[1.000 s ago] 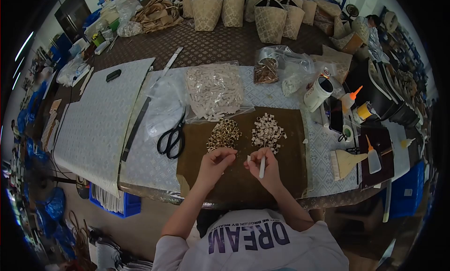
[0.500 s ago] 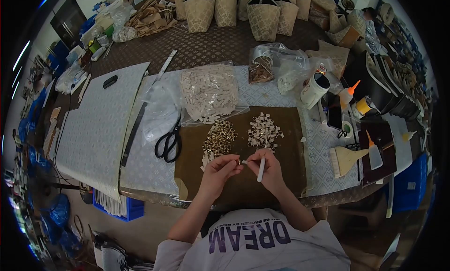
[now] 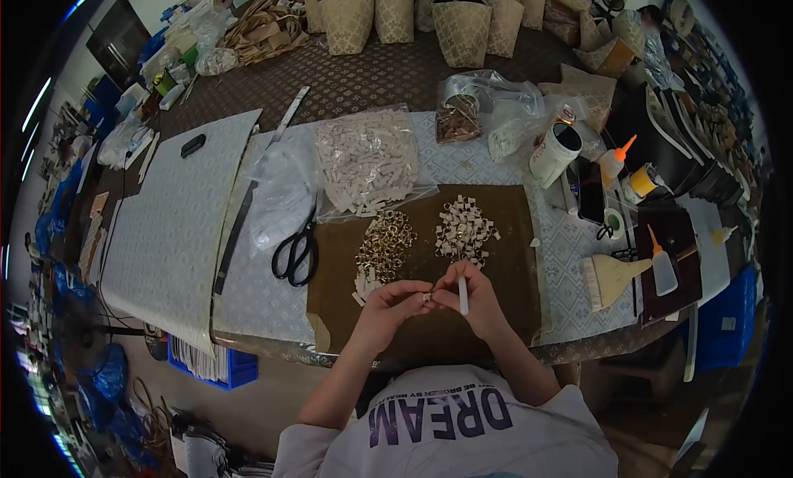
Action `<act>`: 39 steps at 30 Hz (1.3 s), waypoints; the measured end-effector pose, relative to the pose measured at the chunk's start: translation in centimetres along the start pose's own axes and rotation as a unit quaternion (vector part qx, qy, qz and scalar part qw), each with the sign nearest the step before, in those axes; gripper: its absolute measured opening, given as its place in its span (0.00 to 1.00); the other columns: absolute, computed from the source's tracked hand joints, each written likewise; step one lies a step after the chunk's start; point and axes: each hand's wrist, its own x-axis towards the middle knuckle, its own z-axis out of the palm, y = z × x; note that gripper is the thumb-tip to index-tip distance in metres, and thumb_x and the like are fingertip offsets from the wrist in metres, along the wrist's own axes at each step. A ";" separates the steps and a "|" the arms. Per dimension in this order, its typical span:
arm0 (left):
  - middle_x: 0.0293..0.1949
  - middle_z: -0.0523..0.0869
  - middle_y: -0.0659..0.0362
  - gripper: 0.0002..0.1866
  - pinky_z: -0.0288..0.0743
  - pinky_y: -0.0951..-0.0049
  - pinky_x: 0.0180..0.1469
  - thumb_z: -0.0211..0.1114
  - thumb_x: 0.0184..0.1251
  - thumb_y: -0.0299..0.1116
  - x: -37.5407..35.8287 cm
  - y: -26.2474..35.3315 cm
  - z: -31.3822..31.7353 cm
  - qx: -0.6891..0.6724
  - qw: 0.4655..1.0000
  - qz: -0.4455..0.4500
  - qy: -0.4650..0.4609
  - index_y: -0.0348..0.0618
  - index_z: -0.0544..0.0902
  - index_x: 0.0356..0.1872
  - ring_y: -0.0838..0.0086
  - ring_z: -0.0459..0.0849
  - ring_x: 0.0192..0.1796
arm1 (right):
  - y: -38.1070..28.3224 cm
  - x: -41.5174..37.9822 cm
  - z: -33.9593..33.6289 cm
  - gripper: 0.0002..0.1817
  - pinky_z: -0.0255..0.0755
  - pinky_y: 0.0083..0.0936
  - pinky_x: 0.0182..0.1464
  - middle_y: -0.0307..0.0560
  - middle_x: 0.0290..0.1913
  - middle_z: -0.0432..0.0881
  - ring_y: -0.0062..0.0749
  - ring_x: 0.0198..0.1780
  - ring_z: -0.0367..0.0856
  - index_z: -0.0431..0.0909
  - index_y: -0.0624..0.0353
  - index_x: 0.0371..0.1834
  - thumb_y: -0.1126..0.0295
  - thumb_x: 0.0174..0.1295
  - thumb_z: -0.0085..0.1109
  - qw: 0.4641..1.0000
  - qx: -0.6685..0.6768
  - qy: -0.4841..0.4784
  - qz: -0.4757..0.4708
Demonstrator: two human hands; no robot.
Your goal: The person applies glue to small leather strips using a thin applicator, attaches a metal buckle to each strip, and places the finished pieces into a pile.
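My left hand [image 3: 388,311] is closed, its fingertips pinching a small metal ring with a pale strip [image 3: 427,296] at it. My right hand [image 3: 475,303] meets it there, thumb and forefinger pressed against the same small piece. A slim white pen-like stick [image 3: 463,298] is also tucked in the right hand, pointing down toward me. Just beyond the left hand lies a pile of gold-coloured metal rings [image 3: 387,245]. Past the right hand is a heap of small pale looped pieces [image 3: 465,230]. Several loose pale strips [image 3: 365,285] lie beside the left hand.
Both piles rest on a brown mat [image 3: 504,313]. Behind it is a clear bag of pale strips [image 3: 368,160]. Black scissors [image 3: 295,255] lie to the left. On the right are a white can [image 3: 555,154], a brush [image 3: 615,281] and a glue bottle [image 3: 661,271]. Patterned bags [image 3: 461,32] stand at the back.
My hands have come together: the pale strip in the right fingers now meets the metal ring in the left. The white stick has tipped more upright.
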 end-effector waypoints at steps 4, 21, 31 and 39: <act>0.37 0.85 0.56 0.09 0.77 0.79 0.45 0.63 0.61 0.22 0.1 -0.5 0.2 0.058 0.998 0.026 0.020 0.33 0.80 0.43 0.75 0.83 0.40 | -0.1 -0.3 0.2 0.10 0.75 0.18 0.40 0.47 0.36 0.80 0.25 0.37 0.80 0.67 0.60 0.38 0.84 0.58 0.57 1.000 -0.014 0.013 0.001; 0.36 0.86 0.56 0.11 0.77 0.79 0.42 0.64 0.59 0.22 -0.6 -1.3 0.4 0.050 0.996 0.036 0.069 0.34 0.82 0.44 0.76 0.83 0.37 | 1.5 -0.8 0.2 0.12 0.75 0.19 0.42 0.42 0.34 0.77 0.22 0.39 0.79 0.67 0.61 0.37 0.84 0.56 0.59 0.994 -0.068 -0.010 -0.084; 0.35 0.86 0.56 0.10 0.77 0.79 0.41 0.66 0.57 0.20 -0.6 -2.7 0.6 0.063 0.988 0.053 0.131 0.35 0.83 0.41 0.76 0.84 0.37 | -0.9 -1.0 -6.3 0.13 0.68 0.18 0.40 0.38 0.34 0.69 0.19 0.34 0.70 0.67 0.64 0.50 0.66 0.69 0.47 0.957 -0.112 0.180 -0.198; 0.35 0.86 0.56 0.09 0.78 0.79 0.42 0.64 0.59 0.21 -0.8 -3.5 1.1 0.042 0.992 0.024 0.114 0.35 0.82 0.41 0.76 0.84 0.37 | -3.7 -1.2 -12.7 0.10 0.69 0.23 0.26 0.43 0.25 0.78 0.26 0.23 0.74 0.78 0.65 0.34 0.69 0.67 0.51 0.811 -0.363 0.398 -0.229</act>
